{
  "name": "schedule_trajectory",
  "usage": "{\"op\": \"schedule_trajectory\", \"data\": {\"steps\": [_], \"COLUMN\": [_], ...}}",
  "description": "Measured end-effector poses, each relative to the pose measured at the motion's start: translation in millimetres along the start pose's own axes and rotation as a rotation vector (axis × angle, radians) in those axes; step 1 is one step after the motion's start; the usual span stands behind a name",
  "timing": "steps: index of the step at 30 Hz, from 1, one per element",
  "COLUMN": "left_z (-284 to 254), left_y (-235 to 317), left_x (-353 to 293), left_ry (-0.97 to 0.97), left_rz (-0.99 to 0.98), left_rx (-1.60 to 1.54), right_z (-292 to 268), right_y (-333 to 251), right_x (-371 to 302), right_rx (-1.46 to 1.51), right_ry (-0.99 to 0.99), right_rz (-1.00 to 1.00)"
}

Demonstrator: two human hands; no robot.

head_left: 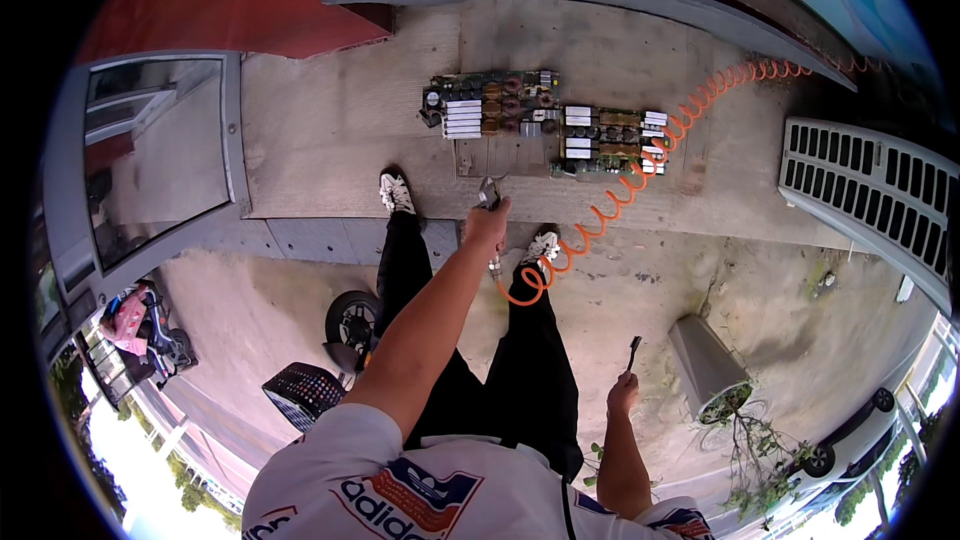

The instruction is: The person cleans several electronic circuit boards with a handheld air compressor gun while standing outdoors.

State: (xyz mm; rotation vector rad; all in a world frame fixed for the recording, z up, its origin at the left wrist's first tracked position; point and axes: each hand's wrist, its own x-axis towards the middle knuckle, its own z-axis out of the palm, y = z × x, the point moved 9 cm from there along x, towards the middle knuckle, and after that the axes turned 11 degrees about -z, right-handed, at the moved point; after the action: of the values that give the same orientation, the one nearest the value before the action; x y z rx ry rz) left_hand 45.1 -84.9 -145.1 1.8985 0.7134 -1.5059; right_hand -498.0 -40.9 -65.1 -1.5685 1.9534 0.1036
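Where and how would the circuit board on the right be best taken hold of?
Probably by the near long edge of the right board, coming from the near side. It lies flat, its upper face crowded with components, so an edge seems the safer grip. In this view the coiled orange hose crosses its right end, and the left board sits close to its left end.

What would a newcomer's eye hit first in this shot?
Probably the bright orange coiled hose, sweeping from the upper right down to the metal blow gun in the left hand, near the centre. Next, the two circuit boards, packed with parts, on the concrete ground ahead of the feet. Then the dark brush upright in the right hand, lower right of centre.
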Motion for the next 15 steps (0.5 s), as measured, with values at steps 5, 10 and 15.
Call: {"op": "schedule_trajectory", "data": {"steps": [5,10,15], "left_z": [13,29,62], "left_y": [97,87,-18], "left_x": [0,0,-13], "left_ry": [0.100,0.088,0.001], "left_rz": [0.272,0.230,-0.045], "left_rx": [0.118,0.154,0.040], "right_z": [1,6,12], "right_y": [17,34,18], "right_x": [-11,-26,-38], "right_rx": [-0.025,-0.034,0.003], "right_ry": [-0.002,-0.015,-0.037], "right_rz": [0.048,0.088,0.100]}}
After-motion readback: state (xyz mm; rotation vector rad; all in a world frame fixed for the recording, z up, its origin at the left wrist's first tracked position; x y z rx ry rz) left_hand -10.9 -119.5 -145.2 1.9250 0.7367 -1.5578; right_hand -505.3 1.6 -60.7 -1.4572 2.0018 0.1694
